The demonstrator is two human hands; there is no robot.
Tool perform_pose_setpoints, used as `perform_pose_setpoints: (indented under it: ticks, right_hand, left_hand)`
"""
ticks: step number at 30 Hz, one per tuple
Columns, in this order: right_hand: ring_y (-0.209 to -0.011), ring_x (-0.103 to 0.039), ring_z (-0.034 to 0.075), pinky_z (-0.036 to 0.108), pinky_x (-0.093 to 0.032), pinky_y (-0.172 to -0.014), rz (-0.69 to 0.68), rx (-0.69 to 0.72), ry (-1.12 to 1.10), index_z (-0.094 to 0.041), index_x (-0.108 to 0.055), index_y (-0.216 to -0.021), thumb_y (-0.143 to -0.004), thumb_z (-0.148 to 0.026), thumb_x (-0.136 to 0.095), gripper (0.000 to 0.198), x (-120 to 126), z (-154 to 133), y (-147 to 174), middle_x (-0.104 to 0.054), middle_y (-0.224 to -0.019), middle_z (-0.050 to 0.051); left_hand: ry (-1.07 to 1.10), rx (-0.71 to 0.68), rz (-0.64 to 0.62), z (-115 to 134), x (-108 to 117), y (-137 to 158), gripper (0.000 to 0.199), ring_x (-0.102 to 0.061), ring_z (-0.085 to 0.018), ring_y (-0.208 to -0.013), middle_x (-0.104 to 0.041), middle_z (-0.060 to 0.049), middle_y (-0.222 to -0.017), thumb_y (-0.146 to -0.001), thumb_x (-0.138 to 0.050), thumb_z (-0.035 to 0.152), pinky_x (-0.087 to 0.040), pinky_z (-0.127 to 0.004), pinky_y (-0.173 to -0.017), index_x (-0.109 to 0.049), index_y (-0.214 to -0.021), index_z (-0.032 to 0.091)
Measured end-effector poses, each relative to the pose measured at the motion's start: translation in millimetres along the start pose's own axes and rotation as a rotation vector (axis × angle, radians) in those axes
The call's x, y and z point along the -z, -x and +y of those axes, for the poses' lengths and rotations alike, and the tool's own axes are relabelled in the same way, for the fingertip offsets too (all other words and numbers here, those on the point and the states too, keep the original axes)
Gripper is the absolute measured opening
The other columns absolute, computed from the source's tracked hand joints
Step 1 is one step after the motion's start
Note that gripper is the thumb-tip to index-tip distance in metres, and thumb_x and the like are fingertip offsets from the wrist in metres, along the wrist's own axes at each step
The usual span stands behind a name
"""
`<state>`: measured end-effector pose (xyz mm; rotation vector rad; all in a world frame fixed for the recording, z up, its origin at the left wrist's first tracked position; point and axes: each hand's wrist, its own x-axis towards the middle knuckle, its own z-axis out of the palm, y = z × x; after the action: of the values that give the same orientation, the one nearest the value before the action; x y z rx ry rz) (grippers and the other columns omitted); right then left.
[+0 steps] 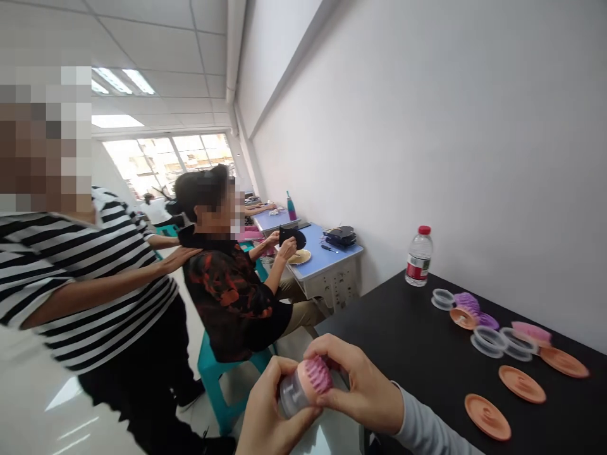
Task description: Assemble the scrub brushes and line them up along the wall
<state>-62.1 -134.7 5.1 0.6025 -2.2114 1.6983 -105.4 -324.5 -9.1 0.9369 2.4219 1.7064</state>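
Both my hands hold one small clear plastic cup [293, 397] with a peach band and a pink ribbed top [317, 376], tilted in front of me beside the black table. My left hand [272, 414] is closed around the clear part. My right hand [363, 385] pinches the pink ribbed top between thumb and fingers. On the table to the right lie peach discs [487, 417], clear plastic rings [488, 341] and purple ribbed pieces [467, 303]. The inside of the cup cannot be made out.
A water bottle with a red cap [418, 258] stands at the far corner of the black table [403, 328]. Ahead, a seated person [227, 284] holds a black piece at a blue table [313, 265]. A person in stripes [118, 278] stands at left, hands on that person's shoulder.
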Motion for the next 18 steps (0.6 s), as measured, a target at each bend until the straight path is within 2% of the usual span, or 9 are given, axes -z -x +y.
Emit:
perform_pose_setpoints:
  ticks: [2, 4, 6, 8, 10, 12, 14, 16, 18]
  right_hand:
    - [-0.099, -0.065, 0.022, 0.033, -0.049, -0.089, -0.117, 0.105, -0.043, -0.018, -0.068, -0.101, -0.076, -0.017, -0.076, 0.026, -9, 4, -14, -0.067, -0.108, 0.008]
    - [-0.107, -0.064, 0.024, 0.034, -0.048, -0.095, -0.214, 0.147, -0.104, -0.017, -0.069, -0.101, -0.075, -0.018, -0.078, 0.027, -21, 10, -25, -0.065, -0.116, 0.01]
    - [-0.107, -0.064, 0.024, 0.033, -0.049, -0.092, -0.267, 0.121, -0.142, -0.017, -0.068, -0.108, -0.073, -0.02, -0.08, 0.038, -36, 17, -34, -0.065, -0.117, 0.01]
    - [-0.1, -0.064, 0.024, 0.031, -0.049, -0.086, -0.281, 0.055, -0.105, -0.017, -0.066, -0.112, -0.071, -0.022, -0.082, 0.044, -52, 23, -39, -0.067, -0.11, 0.008]
    - [-0.087, -0.063, 0.022, 0.03, -0.047, -0.077, -0.259, -0.027, 0.005, -0.017, -0.067, -0.101, -0.074, -0.025, -0.079, 0.031, -65, 28, -42, -0.068, -0.095, 0.004]
    - [-0.073, -0.06, 0.019, 0.028, -0.043, -0.067, -0.237, -0.128, 0.077, -0.017, -0.063, -0.085, -0.081, -0.032, -0.071, 0.017, -73, 31, -43, -0.064, -0.077, 0.001]
    - [-0.062, -0.057, 0.017, 0.027, -0.041, -0.06, -0.242, -0.236, 0.03, -0.019, -0.057, -0.08, -0.089, -0.042, -0.06, 0.025, -75, 34, -42, -0.058, -0.066, -0.001]
    - [-0.063, -0.058, 0.017, 0.026, -0.042, -0.058, -0.237, -0.282, -0.069, -0.019, -0.057, -0.088, -0.089, -0.049, -0.058, 0.03, -73, 35, -41, -0.06, -0.071, 0.0]
    - [-0.073, -0.059, 0.019, 0.027, -0.045, -0.061, -0.204, -0.25, -0.106, -0.019, -0.059, -0.098, -0.083, -0.048, -0.065, 0.033, -67, 36, -39, -0.063, -0.084, 0.003]
  left_hand:
    - [0.08, 0.04, -0.038, -10, 19, 6, 0.036, -0.063, -0.022, -0.081, -0.068, -0.002, -0.088, -0.069, -0.083, 0.043, -0.048, -0.031, -0.072, -0.064, -0.091, 0.021]
    - [0.161, 0.08, -0.025, -21, 34, 15, 0.042, -0.061, -0.021, -0.08, -0.066, -0.002, -0.086, -0.066, -0.084, 0.048, -0.047, -0.03, -0.07, -0.065, -0.09, 0.02]
    - [0.19, 0.125, 0.029, -30, 45, 26, 0.044, -0.058, -0.019, -0.076, -0.064, 0.0, -0.083, -0.063, -0.085, 0.05, -0.045, -0.028, -0.066, -0.065, -0.088, 0.02]
    - [0.148, 0.139, 0.103, -35, 50, 36, 0.044, -0.057, -0.018, -0.074, -0.063, 0.0, -0.081, -0.062, -0.086, 0.049, -0.045, -0.027, -0.064, -0.064, -0.086, 0.019]
    - [0.024, 0.091, 0.179, -38, 50, 45, 0.039, -0.061, -0.019, -0.075, -0.065, -0.001, -0.084, -0.066, -0.085, 0.043, -0.049, -0.028, -0.065, -0.063, -0.088, 0.021]
    - [-0.192, -0.027, 0.28, -39, 46, 49, 0.029, -0.065, -0.021, -0.081, -0.067, -0.003, -0.091, -0.075, -0.081, 0.033, -0.053, -0.031, -0.07, -0.061, -0.093, 0.023]
    - [-0.415, -0.169, 0.352, -41, 41, 49, 0.026, -0.067, -0.021, -0.087, -0.068, -0.005, -0.098, -0.081, -0.075, 0.021, -0.056, -0.032, -0.074, -0.059, -0.101, 0.025]
    - [-0.542, -0.26, 0.383, -43, 37, 45, 0.031, -0.067, -0.022, -0.091, -0.068, -0.006, -0.101, -0.081, -0.074, 0.015, -0.058, -0.033, -0.075, -0.057, -0.105, 0.026]
    - [-0.578, -0.278, 0.396, -46, 33, 40, 0.035, -0.067, -0.022, -0.092, -0.068, -0.006, -0.102, -0.08, -0.074, 0.012, -0.058, -0.034, -0.077, -0.056, -0.107, 0.025]
